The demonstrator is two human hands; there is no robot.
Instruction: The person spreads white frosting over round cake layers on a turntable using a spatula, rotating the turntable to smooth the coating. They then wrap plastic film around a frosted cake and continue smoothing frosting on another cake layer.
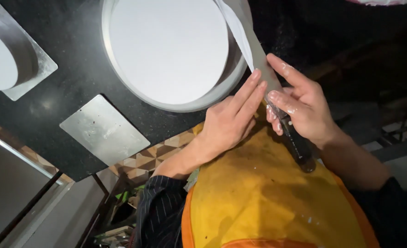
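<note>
On the black stone bench [70, 78], a large round metal pan of smooth white filling [169, 50] sat at the near edge, where the right hand [304, 108] clamped a long steel spatula's [258, 55] dark handle, blade slanting up-left over the rim, left hand's [228, 121] fingertips flat on it.

Bench [75, 69] glossy black, speckled like polished stone. Round ring mould [222, 82] brushed metal, matt white smooth fill. Flat plate [103, 129] dull scratched metal. Spatula blade [258, 59] matt steel, handle [297, 144] glossy black, probably plastic. Apron [263, 197] yellow cloth, stained.
</note>
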